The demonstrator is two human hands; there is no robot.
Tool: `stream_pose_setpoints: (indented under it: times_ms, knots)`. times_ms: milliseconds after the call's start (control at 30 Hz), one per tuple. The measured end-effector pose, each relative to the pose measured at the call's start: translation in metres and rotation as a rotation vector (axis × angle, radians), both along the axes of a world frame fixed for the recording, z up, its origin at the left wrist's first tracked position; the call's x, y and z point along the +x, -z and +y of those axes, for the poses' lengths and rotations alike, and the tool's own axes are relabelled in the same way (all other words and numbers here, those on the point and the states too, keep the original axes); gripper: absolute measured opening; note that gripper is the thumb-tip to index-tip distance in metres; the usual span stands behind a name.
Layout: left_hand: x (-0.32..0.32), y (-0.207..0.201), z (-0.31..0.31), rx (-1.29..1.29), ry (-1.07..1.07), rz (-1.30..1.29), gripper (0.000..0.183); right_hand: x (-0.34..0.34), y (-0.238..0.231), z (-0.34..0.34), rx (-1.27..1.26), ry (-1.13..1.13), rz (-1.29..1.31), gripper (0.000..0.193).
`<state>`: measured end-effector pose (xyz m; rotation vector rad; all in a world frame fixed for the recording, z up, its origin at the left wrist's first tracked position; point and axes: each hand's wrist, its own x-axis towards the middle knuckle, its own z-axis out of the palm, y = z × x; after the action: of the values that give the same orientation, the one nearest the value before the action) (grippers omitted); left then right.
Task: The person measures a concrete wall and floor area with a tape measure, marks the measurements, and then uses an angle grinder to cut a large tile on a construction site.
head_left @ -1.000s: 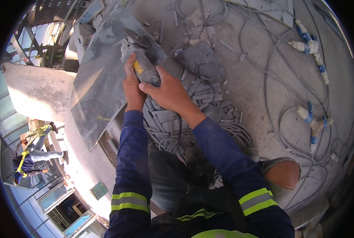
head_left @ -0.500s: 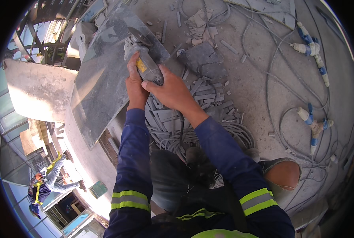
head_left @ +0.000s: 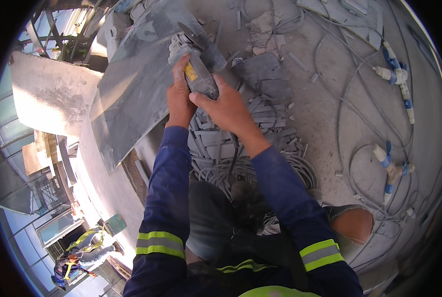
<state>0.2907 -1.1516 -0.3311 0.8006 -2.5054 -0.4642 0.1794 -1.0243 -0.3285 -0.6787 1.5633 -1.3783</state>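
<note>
Both of my hands grip a dusty grey angle grinder point(head_left: 199, 74) with a yellow label on its body. My left hand point(head_left: 181, 99) is wrapped round its left side, with a finger reaching up the body toward the head. My right hand point(head_left: 227, 105) closes on the rear end from the right. The grinder's thin cutting disc point(head_left: 191, 35) stands over the far right part of a large grey slab point(head_left: 137, 81); I cannot tell whether it touches. A cord point(head_left: 234, 153) runs down from the tool between my forearms.
Below the hands lie a heap of cut grey strips point(head_left: 221, 141) and coiled cable point(head_left: 300, 168). Taped blue-and-white cable connectors point(head_left: 399, 74) and loose cables cover the right floor. A pale panel point(head_left: 52, 96) stands left. Another person point(head_left: 80, 252) in a hi-vis harness is at the lower left, near a green bucket point(head_left: 115, 224).
The grinder and both hands show slightly farther right and up as the whole view has shifted. My grip is unchanged. The other person appears lower and more to the right, bent differently.
</note>
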Motion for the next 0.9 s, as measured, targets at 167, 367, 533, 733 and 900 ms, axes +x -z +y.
stream_pose_setpoints:
  times_ms: [167,367,533,733,900]
  knots:
    - [-0.002,0.001,-0.004,-0.044,0.014,0.02,0.083,0.0,0.001,0.0,0.017,0.012,0.033,0.103]
    - [0.001,0.001,0.0,0.016,-0.067,-0.023,0.082,0.0,0.001,0.001,0.026,-0.004,0.024,0.104]
    - [0.002,0.001,0.001,0.006,-0.087,-0.047,0.081,0.0,0.002,0.001,0.03,-0.009,0.009,0.101]
    - [0.002,0.0,0.005,0.018,-0.126,-0.076,0.081,-0.001,-0.003,0.003,0.029,-0.007,-0.012,0.098]
    - [0.001,-0.002,0.008,0.054,-0.16,-0.094,0.08,-0.003,-0.006,0.007,0.051,-0.045,-0.04,0.098]
